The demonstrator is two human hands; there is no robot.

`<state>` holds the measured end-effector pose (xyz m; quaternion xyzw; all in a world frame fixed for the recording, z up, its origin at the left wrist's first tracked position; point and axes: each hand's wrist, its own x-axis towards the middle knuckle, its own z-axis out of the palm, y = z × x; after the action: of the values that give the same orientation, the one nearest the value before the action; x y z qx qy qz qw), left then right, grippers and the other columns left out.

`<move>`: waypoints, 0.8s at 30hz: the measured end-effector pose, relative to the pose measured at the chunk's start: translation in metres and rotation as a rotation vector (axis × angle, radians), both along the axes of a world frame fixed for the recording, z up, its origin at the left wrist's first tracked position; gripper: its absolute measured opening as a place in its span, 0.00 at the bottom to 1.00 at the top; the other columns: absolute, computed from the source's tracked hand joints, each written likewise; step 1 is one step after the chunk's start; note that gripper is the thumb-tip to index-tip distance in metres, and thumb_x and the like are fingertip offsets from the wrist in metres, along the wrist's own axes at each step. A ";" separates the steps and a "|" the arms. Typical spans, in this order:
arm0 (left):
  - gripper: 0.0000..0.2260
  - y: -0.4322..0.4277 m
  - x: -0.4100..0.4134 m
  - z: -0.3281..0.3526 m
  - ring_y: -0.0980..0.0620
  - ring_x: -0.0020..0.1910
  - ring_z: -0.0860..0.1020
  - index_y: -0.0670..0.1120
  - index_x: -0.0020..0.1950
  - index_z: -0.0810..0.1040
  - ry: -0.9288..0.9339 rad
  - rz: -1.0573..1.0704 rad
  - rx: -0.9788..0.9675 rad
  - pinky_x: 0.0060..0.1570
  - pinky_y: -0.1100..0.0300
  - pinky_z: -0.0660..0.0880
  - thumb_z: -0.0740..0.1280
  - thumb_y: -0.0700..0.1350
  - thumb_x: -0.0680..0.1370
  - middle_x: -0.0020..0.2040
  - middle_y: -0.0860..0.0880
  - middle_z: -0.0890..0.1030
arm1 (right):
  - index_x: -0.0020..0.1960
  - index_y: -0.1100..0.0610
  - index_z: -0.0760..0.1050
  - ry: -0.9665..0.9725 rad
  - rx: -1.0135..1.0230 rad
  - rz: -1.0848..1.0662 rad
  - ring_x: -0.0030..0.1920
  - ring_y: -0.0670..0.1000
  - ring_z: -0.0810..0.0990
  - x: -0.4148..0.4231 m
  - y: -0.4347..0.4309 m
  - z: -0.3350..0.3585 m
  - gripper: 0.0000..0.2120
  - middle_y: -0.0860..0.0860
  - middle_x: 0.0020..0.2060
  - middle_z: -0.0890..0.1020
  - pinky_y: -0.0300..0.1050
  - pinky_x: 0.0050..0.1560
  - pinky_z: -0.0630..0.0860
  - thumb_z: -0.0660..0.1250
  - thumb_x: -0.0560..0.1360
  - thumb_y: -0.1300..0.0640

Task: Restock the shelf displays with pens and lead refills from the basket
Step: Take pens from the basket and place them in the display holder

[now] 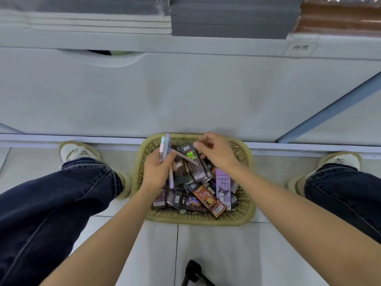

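A tan woven plastic basket (245,215) sits on the floor between my feet, against the base of the shelf unit. It holds several dark boxes of lead refills (186,203) and one purple box (223,187). My left hand (157,170) is over the basket's left side, closed around a bunch of pastel pens (165,146) that stick up past my fingers. My right hand (216,150) hovers over the far side of the basket, thumb and fingers pinched on the tip of a thin pinkish pen (186,157) that slants back toward my left hand.
The white cabinet front (185,93) of the shelf unit rises right behind the basket. Stacked grey, white and brown notebooks (233,16) lie on the shelf above. My legs in dark jeans flank the basket. A black object (193,271) lies on the tiled floor near me.
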<state>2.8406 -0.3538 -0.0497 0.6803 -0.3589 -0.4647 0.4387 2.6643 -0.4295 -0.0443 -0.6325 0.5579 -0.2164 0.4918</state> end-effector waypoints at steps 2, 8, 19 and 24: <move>0.09 0.001 0.019 -0.007 0.57 0.25 0.72 0.43 0.40 0.73 -0.051 0.070 0.045 0.31 0.65 0.73 0.66 0.42 0.80 0.24 0.52 0.75 | 0.46 0.54 0.76 0.306 -0.056 0.087 0.40 0.49 0.79 0.007 0.010 -0.018 0.12 0.48 0.39 0.81 0.48 0.42 0.77 0.73 0.72 0.47; 0.07 -0.011 0.025 -0.022 0.60 0.22 0.74 0.46 0.43 0.77 -0.188 0.134 0.198 0.24 0.66 0.70 0.73 0.48 0.75 0.28 0.50 0.77 | 0.42 0.50 0.74 0.415 -0.158 0.160 0.36 0.48 0.75 0.004 0.018 -0.035 0.11 0.45 0.36 0.76 0.48 0.35 0.75 0.76 0.70 0.51; 0.17 -0.034 0.009 -0.026 0.38 0.37 0.81 0.40 0.38 0.76 -0.413 0.072 0.304 0.38 0.45 0.78 0.73 0.53 0.73 0.35 0.39 0.81 | 0.42 0.58 0.76 0.059 0.077 0.065 0.38 0.52 0.83 -0.038 0.004 -0.030 0.06 0.55 0.38 0.84 0.43 0.40 0.80 0.74 0.72 0.61; 0.19 -0.026 0.007 -0.004 0.46 0.30 0.73 0.34 0.42 0.75 -0.197 0.082 0.146 0.36 0.46 0.75 0.68 0.51 0.78 0.31 0.40 0.74 | 0.43 0.57 0.76 -0.129 0.116 -0.078 0.34 0.48 0.81 -0.054 0.004 -0.018 0.06 0.56 0.37 0.83 0.42 0.41 0.81 0.73 0.73 0.62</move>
<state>2.8478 -0.3803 -0.0534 0.7670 -0.3371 -0.4022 0.3693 2.6106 -0.4251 -0.0628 -0.5656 0.5607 -0.2431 0.5537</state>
